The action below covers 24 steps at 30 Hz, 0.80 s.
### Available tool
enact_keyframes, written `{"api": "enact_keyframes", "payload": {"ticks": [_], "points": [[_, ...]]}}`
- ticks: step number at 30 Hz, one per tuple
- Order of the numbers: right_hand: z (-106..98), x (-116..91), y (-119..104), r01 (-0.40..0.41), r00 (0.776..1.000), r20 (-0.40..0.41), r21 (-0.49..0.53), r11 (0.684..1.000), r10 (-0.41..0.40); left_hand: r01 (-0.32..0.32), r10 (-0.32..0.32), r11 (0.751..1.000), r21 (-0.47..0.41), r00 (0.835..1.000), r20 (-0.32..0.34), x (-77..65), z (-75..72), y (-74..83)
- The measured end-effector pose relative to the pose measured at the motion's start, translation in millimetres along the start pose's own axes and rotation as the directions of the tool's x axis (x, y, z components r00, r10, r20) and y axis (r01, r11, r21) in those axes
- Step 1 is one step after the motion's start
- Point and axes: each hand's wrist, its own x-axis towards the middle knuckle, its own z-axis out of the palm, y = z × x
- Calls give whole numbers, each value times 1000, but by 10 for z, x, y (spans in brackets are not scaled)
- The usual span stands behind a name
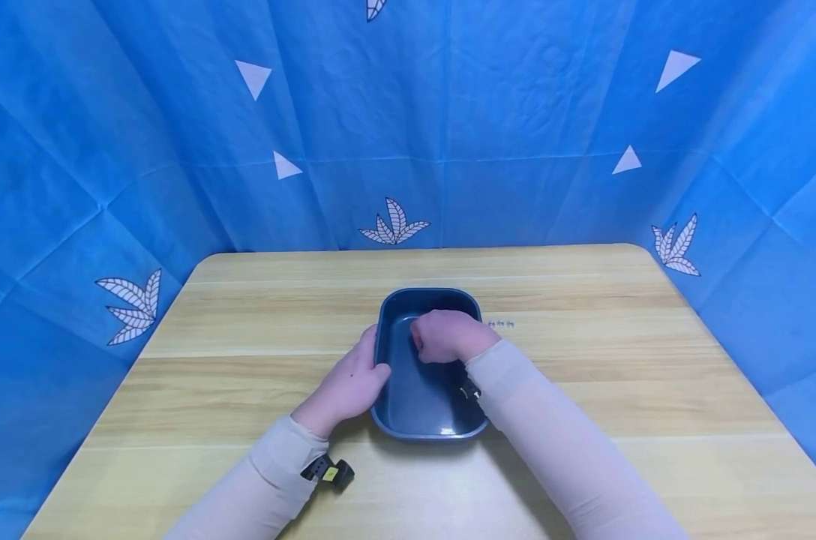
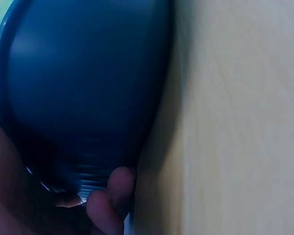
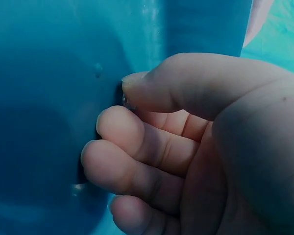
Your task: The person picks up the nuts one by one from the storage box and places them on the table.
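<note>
A dark blue rectangular container [image 1: 418, 409] with rounded corners stands on the table. My left hand [image 1: 350, 382] grips its left wall, thumb over the rim. In the left wrist view, the fingers [image 2: 121, 188] curl beneath the container's outer side [image 2: 88, 73]. Inside the container is my right hand [image 1: 451, 336], low near its floor. Between thumb and forefinger, the right hand [image 3: 166, 142] pinches a tiny clear, shiny piece [image 3: 126, 102], mostly hidden by the fingertips. The other fingers are curled.
Three tiny clear pieces [image 1: 501, 325] lie in a row on the wooden table [image 1: 583, 300], just right of the container. A blue patterned curtain [image 1: 502, 112] stands behind the table and along both sides.
</note>
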Motion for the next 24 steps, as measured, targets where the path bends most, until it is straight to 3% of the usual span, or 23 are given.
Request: {"api": "enact_keyframes", "payload": {"ticks": [11, 24], "points": [[-8, 2, 49, -11, 1000, 8, 68, 998, 10, -2, 2, 1000, -13, 1000, 0, -15, 13, -20], [-86, -119, 116, 59, 992, -124, 210, 976, -33, 8, -8, 1000, -10, 1000, -1, -4, 4, -1]]}}
